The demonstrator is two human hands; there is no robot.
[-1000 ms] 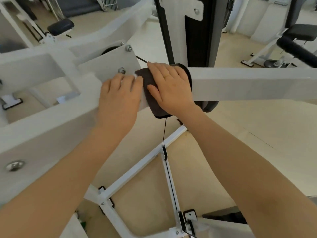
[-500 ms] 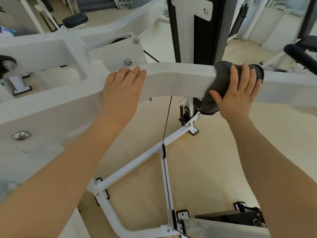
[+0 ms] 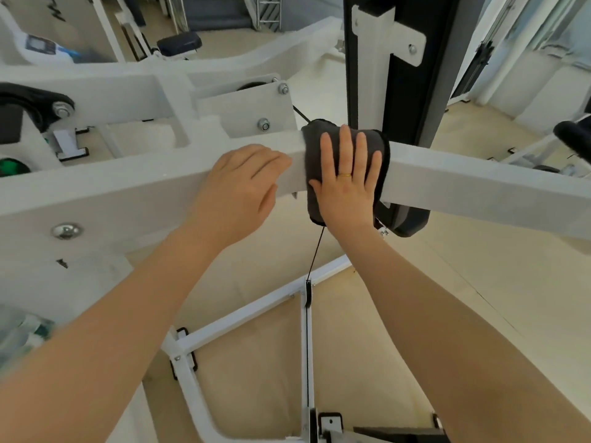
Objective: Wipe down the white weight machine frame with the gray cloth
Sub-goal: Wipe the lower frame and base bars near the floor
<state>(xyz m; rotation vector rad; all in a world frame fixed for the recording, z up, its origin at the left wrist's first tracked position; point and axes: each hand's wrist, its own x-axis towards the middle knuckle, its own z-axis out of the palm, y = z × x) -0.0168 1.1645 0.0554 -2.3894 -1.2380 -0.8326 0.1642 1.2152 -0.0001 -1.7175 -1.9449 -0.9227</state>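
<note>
— Where is the cloth right now?

— The gray cloth (image 3: 319,161) is draped over the white frame beam (image 3: 479,183), just in front of the black upright column (image 3: 415,100). It wraps the top and near face of the beam, and its lower edge hangs a little below the beam's underside.

— And your right hand?

— My right hand (image 3: 347,183) lies flat on the cloth, fingers straight and slightly spread, pressing it against the beam. I'm not curling around it; the palm and fingers just push on it. There's a gold ring (image 3: 344,175) on one finger.

— What about the left?

— My left hand (image 3: 243,187) rests on the same beam, just beside the cloth on its left. The fingers are relaxed and bend gently over the top edge, with the thumb lying on the near face. It holds nothing, and I can't tell whether the fingertips touch the cloth's edge; they come very close.

— What else is around you?

— Behind my left hand there's a white bracket plate (image 3: 246,107) with two bolts, and a thin black cable (image 3: 315,251) runs down from under the cloth to the white base frame (image 3: 256,311) on the beige floor (image 3: 463,282). A round bolt head (image 3: 66,231) sits on the beam's near face, off to the left. Far right, a black padded roller (image 3: 572,135) of another machine shows at the edge.
</note>
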